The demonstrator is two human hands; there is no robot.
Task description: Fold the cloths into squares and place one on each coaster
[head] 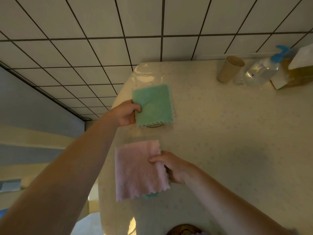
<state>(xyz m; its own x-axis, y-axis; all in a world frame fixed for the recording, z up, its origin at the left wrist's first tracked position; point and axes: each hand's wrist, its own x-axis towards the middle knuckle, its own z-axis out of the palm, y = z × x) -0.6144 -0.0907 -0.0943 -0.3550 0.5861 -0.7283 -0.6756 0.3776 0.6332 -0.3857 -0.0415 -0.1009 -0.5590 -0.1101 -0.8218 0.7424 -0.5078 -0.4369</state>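
Note:
A folded green cloth [153, 106] lies near the table's left edge, and my left hand [126, 113] pinches its left side. A curved rim of a coaster [155, 125] peeks out below the green cloth. Closer to me, my right hand [171, 167] grips the right edge of a folded pink cloth [138, 170]. A sliver of teal cloth [150, 195] shows under the pink cloth's lower edge. Whether a coaster lies under the pink cloth is hidden.
The pale speckled table [228, 133] carries a beige cup [228, 69], a clear bottle with a blue cap [264, 68] and a box-like container [296, 72] at the far right. A dark round object [183, 230] sits at the near edge. Tiled floor lies left.

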